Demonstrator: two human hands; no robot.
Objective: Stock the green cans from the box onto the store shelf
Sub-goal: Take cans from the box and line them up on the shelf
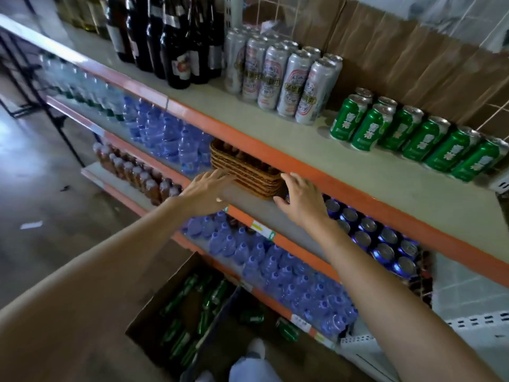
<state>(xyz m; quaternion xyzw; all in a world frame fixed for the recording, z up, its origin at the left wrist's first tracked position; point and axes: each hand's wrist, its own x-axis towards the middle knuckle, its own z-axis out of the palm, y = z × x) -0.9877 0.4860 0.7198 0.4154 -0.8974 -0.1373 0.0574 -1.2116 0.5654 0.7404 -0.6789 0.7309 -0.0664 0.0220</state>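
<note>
Both hands are empty w/ fingers spread apart, nothing clamped. Left hand (205, 188) hovers in front of the left end of a wicker basket (248, 175) on the 2nd shelf down; right hand (301, 199) is at the basket's right end, thumb near its lower corner. Can't tell if either hand actually touches the wicker. Looks like the hands are framing the basket, maybe to shift or steady it, but that's a guess.

Green cans (416, 135) already stocked sit on the top shelf (371, 172), far right, in a front row that runs right, w/ a few more tucked behind at the left end. Labels face out toward the aisle, prob. so shoppers can read them. Left of them, w/ a gap between, stands a block of tall silver cans (283, 78), then dark bottles (176, 45) further left. Bare shelf in front of the green row leaves room for more.

Cardboard box (176, 312) is open on the floor, near, just in front of the bottom shelf, by the person's feet. More green cans lie in it loosely on their sides; a couple lie on the floor just right of the box. So the task is partway: a lot left to move up.

Lower shelves hold blue water bottles (289, 271) and blue-topped cans (380, 244) right of the basket.

Next move, I'd judge: drop down to the box, since neither hand carries a can.
</note>
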